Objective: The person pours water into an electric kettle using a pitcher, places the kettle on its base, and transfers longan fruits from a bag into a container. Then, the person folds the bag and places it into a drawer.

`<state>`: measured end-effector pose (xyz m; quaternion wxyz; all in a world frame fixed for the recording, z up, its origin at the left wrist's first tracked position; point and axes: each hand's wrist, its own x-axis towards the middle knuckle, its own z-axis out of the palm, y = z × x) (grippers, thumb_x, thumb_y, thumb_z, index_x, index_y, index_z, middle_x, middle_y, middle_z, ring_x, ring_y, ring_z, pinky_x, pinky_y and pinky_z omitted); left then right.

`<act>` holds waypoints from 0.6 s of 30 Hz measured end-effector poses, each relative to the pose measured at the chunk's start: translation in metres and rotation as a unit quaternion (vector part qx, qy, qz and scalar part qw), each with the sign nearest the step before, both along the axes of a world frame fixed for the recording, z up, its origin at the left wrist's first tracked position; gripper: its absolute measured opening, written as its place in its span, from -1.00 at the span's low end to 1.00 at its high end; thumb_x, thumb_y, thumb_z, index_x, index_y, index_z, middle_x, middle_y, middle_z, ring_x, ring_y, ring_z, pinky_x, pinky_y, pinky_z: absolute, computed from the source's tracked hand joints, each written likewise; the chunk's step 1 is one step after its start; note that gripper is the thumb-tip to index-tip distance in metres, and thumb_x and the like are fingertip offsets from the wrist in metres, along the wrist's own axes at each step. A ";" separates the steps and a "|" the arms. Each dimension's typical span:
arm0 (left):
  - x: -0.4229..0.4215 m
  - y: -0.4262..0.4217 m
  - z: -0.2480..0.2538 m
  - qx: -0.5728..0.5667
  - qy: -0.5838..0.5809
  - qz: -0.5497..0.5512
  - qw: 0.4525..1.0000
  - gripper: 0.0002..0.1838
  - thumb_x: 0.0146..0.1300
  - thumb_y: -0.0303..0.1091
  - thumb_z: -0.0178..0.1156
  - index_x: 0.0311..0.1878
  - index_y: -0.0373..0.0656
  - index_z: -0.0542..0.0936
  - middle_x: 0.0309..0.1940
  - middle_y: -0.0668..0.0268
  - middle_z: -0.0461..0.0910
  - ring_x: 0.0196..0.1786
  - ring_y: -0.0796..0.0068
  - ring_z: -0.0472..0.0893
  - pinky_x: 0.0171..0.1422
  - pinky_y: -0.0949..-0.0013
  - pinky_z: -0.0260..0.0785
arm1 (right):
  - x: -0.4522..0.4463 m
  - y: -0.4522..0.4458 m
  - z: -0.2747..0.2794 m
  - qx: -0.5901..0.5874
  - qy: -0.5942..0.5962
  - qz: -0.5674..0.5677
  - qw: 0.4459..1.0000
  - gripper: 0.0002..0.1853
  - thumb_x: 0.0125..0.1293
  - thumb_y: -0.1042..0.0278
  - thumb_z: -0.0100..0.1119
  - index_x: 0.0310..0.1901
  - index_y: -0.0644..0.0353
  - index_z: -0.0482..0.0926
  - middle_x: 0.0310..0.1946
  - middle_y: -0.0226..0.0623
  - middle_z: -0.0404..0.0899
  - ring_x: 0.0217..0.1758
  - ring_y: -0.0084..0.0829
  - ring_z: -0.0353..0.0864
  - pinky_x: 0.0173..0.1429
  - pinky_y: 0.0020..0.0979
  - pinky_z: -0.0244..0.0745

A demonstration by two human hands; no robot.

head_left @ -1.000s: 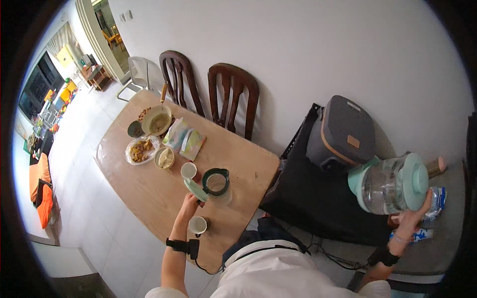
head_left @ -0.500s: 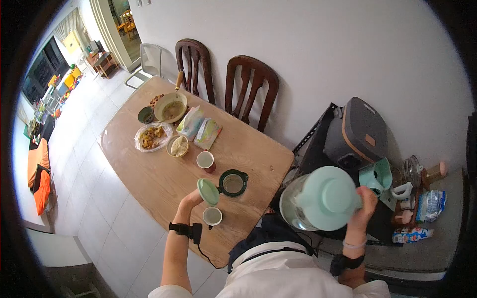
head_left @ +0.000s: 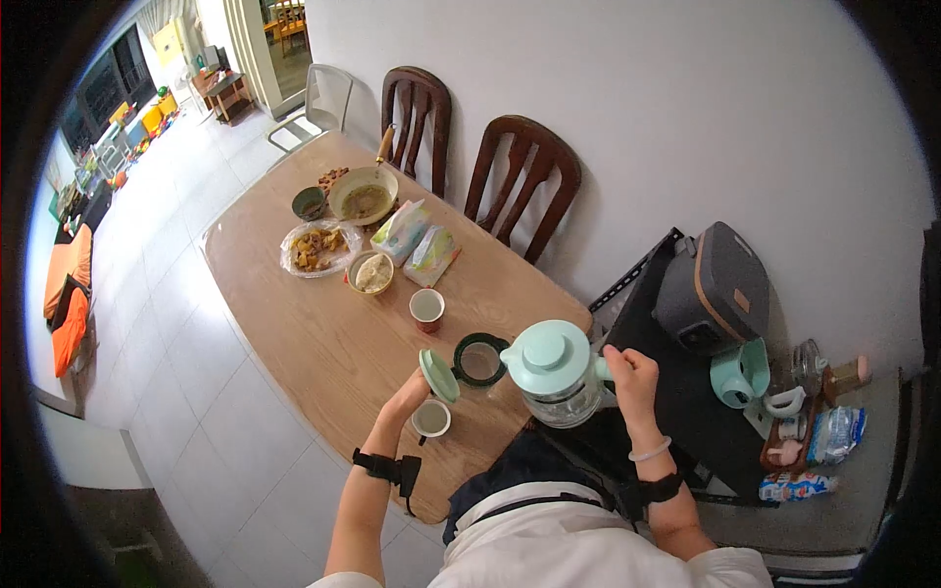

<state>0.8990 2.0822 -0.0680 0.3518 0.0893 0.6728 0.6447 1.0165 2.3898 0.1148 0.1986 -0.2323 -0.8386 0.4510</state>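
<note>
My left hand (head_left: pixel 409 393) is closed on a pale green lid (head_left: pixel 439 375), which is tilted beside a jug with a dark green rim (head_left: pixel 480 360). A white cup (head_left: pixel 431 418) stands just below the lid, and a red and white cup (head_left: pixel 426 309) stands above it. My right hand (head_left: pixel 632 377) is wrapped round the handle of a glass kettle with a mint green top (head_left: pixel 552 365). The kettle is over the table's right edge, its spout close to the jug's rim. Whether water is flowing cannot be made out.
On the wooden table (head_left: pixel 284 343) are a pan (head_left: pixel 365 199), a plastic-lined dish of food (head_left: pixel 319 248), a bowl (head_left: pixel 371 273) and tissue packs (head_left: pixel 431 257). Two dark chairs (head_left: pixel 524 176) stand behind. A grey appliance (head_left: pixel 716 289) and a mint kettle base (head_left: pixel 737 375) are at right.
My right hand has carried the kettle left from the black stand to beside the jug. My left hand still holds the lid. The view has shifted, too.
</note>
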 end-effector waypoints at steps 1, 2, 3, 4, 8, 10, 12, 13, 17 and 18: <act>0.002 -0.001 -0.002 0.002 0.001 0.003 1.000 -0.64 0.36 -0.21 -0.09 0.06 -0.23 0.48 -0.17 0.39 0.51 -0.19 0.57 0.44 -0.09 0.47 0.31 | -0.003 -0.004 0.004 0.047 -0.041 0.010 0.998 -0.55 0.13 0.08 0.22 -0.62 0.40 0.51 -0.78 -0.30 0.41 -0.66 -0.59 0.36 -0.54 -0.42 0.24; 0.004 0.000 -0.004 0.010 -0.005 0.014 1.000 -0.64 0.34 -0.23 -0.08 0.06 -0.22 0.49 -0.20 0.40 0.51 -0.21 0.58 0.44 -0.11 0.48 0.30 | -0.008 -0.008 0.003 0.049 -0.040 0.013 0.998 -0.55 0.13 0.08 0.22 -0.62 0.40 0.51 -0.78 -0.30 0.41 -0.66 -0.59 0.36 -0.54 -0.42 0.24; 0.005 -0.001 -0.006 0.018 -0.010 0.024 1.000 -0.65 0.32 -0.25 -0.06 0.06 -0.22 0.50 -0.22 0.40 0.52 -0.23 0.58 0.44 -0.13 0.50 0.29 | -0.012 -0.012 0.001 0.078 -0.050 0.019 0.996 -0.53 0.11 0.03 0.22 -0.63 0.37 0.51 -0.78 -0.24 0.43 -0.67 -0.50 0.41 -0.53 -0.39 0.27; 0.005 -0.002 -0.008 0.021 -0.009 0.026 0.999 -0.65 0.32 -0.25 -0.06 0.06 -0.22 0.50 -0.22 0.40 0.52 -0.23 0.58 0.44 -0.13 0.50 0.29 | -0.016 -0.016 0.002 0.107 -0.059 0.025 0.992 -0.50 0.10 -0.01 0.22 -0.64 0.35 0.51 -0.77 -0.17 0.44 -0.69 -0.40 0.46 -0.53 -0.36 0.30; 0.008 0.000 0.007 0.055 -0.034 0.047 0.997 -0.68 0.28 -0.30 -0.05 -0.01 -0.24 0.55 -0.29 0.42 0.54 -0.28 0.61 0.44 -0.18 0.52 0.27 | -0.028 -0.030 0.022 0.164 -0.106 0.067 0.978 -0.46 0.09 -0.11 0.23 -0.68 0.31 0.49 -0.74 -0.09 0.45 -0.67 -0.22 0.49 -0.52 -0.29 0.35; 0.010 0.002 0.009 0.068 -0.048 0.079 0.993 -0.70 0.27 -0.31 -0.05 -0.06 -0.24 0.57 -0.33 0.43 0.54 -0.30 0.61 0.44 -0.20 0.52 0.26 | -0.035 -0.032 0.030 0.231 -0.120 0.123 0.958 -0.40 0.07 -0.18 0.24 -0.71 0.30 0.46 -0.76 -0.07 0.43 -0.68 -0.15 0.47 -0.52 -0.26 0.37; 0.010 0.003 0.000 0.081 -0.045 0.086 0.992 -0.74 0.25 -0.32 -0.04 -0.16 -0.23 0.58 -0.39 0.43 0.54 -0.36 0.62 0.43 -0.24 0.53 0.26 | -0.043 -0.037 0.038 0.253 -0.138 0.141 0.947 -0.38 0.05 -0.21 0.24 -0.70 0.32 0.47 -0.75 -0.04 0.44 -0.67 -0.11 0.50 -0.52 -0.24 0.39; 0.011 0.003 0.003 0.083 -0.044 0.087 0.992 -0.74 0.25 -0.32 -0.04 -0.16 -0.23 0.58 -0.39 0.43 0.54 -0.36 0.62 0.43 -0.24 0.53 0.26 | -0.046 -0.039 0.041 0.273 -0.156 0.156 0.937 -0.36 0.04 -0.25 0.25 -0.70 0.33 0.48 -0.74 -0.01 0.45 -0.65 -0.07 0.52 -0.51 -0.22 0.41; 0.013 0.003 0.006 0.108 -0.052 0.093 0.988 -0.78 0.24 -0.30 -0.02 -0.31 -0.19 0.57 -0.45 0.45 0.51 -0.42 0.67 0.40 -0.30 0.54 0.23 | -0.056 -0.046 0.046 0.328 -0.137 0.197 0.914 -0.35 0.01 -0.26 0.26 -0.69 0.34 0.49 -0.72 0.07 0.47 -0.58 -0.03 0.58 -0.47 -0.20 0.46; 0.014 0.002 0.004 0.112 -0.050 0.088 0.989 -0.79 0.24 -0.29 -0.01 -0.33 -0.18 0.57 -0.47 0.46 0.50 -0.43 0.69 0.38 -0.31 0.55 0.22 | -0.059 -0.049 0.051 0.345 -0.150 0.207 0.903 -0.35 0.01 -0.26 0.26 -0.66 0.35 0.51 -0.69 0.09 0.49 -0.55 -0.03 0.60 -0.45 -0.19 0.47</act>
